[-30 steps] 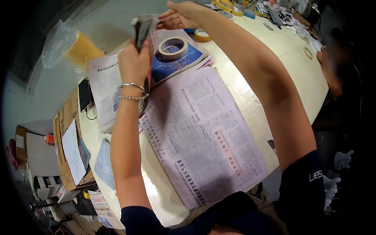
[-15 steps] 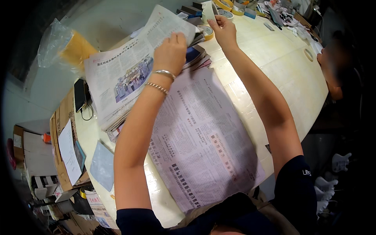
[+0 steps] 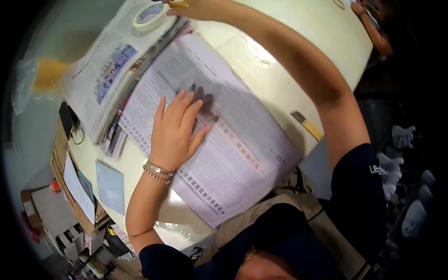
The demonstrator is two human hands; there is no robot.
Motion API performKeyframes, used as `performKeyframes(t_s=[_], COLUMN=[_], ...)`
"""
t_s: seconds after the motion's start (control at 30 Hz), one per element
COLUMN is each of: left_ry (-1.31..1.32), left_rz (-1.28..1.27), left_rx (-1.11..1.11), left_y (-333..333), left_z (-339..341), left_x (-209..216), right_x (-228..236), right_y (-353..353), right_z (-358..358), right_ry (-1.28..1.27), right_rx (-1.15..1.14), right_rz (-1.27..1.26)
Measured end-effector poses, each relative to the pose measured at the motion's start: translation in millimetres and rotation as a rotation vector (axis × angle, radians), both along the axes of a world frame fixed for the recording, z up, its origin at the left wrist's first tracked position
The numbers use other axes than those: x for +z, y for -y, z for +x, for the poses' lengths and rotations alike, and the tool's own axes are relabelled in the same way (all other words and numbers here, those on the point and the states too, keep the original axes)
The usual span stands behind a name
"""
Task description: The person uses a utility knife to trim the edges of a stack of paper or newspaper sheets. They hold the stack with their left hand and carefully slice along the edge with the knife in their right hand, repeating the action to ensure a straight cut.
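My left hand (image 3: 175, 128) is open, its fingers spread just above or on a pale purple-tinted newspaper sheet (image 3: 224, 158), casting a shadow on it. The sheet lies flat in front of me, its upper left side against a thick newspaper stack (image 3: 105, 60). At the top edge, my right hand (image 3: 193, 8) is partly cut off. Its fingers close round a yellow object (image 3: 178, 3) that I cannot make out. Right by those fingertips, a whitish roll of tape (image 3: 150, 17) rests on the stack.
A yellow-handled blade tool (image 3: 307, 125) lies right of the sheet. Left of the stack are a black phone (image 3: 66, 119) with a cord and a grey-blue square sheet (image 3: 110, 186). A plastic bag with yellow contents (image 3: 46, 77) is farther left. Another person's arm (image 3: 373, 32) rests at the far right.
My left hand has let go of the stack's top page and moved down over the loose sheet. The whitish tape roll, earlier in my right hand, now rests on the stack. The view has shifted.
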State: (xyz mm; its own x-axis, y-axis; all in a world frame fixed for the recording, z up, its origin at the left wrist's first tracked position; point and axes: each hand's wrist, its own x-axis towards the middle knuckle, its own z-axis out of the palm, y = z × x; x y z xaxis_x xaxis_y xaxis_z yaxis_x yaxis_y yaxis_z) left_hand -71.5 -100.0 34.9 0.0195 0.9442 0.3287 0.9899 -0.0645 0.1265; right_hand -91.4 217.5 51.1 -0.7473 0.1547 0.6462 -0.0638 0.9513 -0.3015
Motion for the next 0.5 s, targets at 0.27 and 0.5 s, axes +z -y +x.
performKeyframes(t_s=[0.27, 0.5], left_ry=[0.287, 0.287], left_rz=[-0.209, -0.2], left_rx=[-0.634, -0.736], left_y=[-32, -64], left_z=[90, 134], left_x=[26, -6], right_x=[1, -51], right_y=[121, 191], right_z=[329, 380], right_ry=[0.537, 0.371], right_rx=[-0.494, -0.776], right_rz=[-0.203, -0.356])
